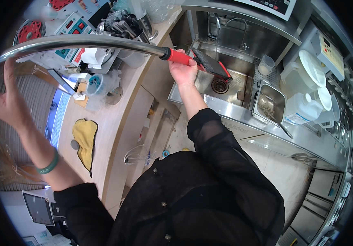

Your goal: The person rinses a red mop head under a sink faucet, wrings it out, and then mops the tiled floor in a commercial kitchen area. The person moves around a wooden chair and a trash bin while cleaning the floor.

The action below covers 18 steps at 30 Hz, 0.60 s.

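Observation:
My right hand (183,70) grips the red sleeve of a flat mop (179,57), just above its head. The black and red mop head (215,66), with a dark grey fuzzy pad, is tilted over the basin of a stainless steel sink (205,84). A shiny metal pole (84,41) runs from the sleeve to the far left. My left hand (9,101), blurred, is raised near the pole's far end, its fingers apart. One finger reaches up to the pole; whether it touches cannot be told. Behind the mop head, a thin stream of water seems to fall from the faucet (218,23).
On the wooden counter (102,147) lie a yellow cloth (85,138) and a plastic cup (96,84). Utensils (124,29) and a sealing machine (73,27) stand farther back. Right of the sink are a metal pan (268,103) with a ladle, and a white jug (302,107).

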Available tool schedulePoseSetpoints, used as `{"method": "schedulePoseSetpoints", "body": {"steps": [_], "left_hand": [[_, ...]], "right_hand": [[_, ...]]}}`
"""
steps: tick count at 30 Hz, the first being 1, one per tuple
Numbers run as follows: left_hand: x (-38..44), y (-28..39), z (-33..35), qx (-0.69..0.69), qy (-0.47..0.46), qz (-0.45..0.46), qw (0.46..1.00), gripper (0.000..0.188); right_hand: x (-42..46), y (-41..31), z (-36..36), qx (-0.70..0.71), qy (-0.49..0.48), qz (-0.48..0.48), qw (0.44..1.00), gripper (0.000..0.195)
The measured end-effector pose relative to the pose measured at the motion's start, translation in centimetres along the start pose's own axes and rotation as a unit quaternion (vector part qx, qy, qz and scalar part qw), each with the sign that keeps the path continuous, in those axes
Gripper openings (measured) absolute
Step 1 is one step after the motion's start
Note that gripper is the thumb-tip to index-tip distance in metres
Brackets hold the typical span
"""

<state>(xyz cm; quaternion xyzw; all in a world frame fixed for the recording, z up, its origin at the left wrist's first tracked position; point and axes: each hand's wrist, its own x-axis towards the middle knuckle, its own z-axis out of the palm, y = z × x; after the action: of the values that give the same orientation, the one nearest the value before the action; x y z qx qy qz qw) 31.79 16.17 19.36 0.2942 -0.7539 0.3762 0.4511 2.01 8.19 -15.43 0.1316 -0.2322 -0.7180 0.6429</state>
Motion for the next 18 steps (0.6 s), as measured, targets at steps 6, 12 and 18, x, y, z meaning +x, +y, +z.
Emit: {"method": "schedulePoseSetpoints", "body": {"steps": [6,12,18], "left_hand": [[-1.5,6.8,8.2,-0.361,0.252,-0.208,0.873,0.031],[-4.1,10.0,14.7,-0.441,0.270,-0.398,0.758,0.022],[-1.4,9.2,18.2,-0.497,0.243,-0.480,0.681,0.036]], "right_hand": [[0.3,0.0,-1.8,-0.018,0.033,0.011,0.999,0.025],[0.4,-1.3,-1.6,-0.051,0.070,-0.007,0.996,0.024],[0.4,-3.5,0.9,-0.150,0.092,0.143,0.974,0.034]]}}
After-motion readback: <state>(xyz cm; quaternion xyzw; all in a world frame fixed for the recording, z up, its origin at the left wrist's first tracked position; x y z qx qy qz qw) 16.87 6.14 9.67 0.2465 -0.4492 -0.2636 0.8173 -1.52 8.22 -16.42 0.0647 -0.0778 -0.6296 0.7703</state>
